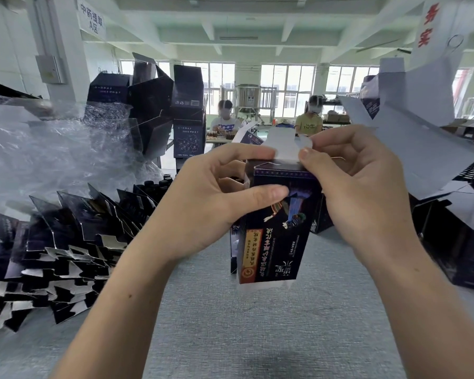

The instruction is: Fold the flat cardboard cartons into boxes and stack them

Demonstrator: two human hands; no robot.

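Two bare hands meet over the grey table; the left hand grips the upper side of a dark printed carton, thumb across its front; the right hand pinches the carton's white top flap; the carton is upright at mid-view; flat cartons lie fanned at left; folded boxes are stacked behind crumpled plastic wrap.

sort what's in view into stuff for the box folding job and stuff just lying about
Job: carton held by left hand and right hand; flat cartons heaped at left; folded boxes stacked behind.
Lying about: plastic wrap; bottles; wall sign.
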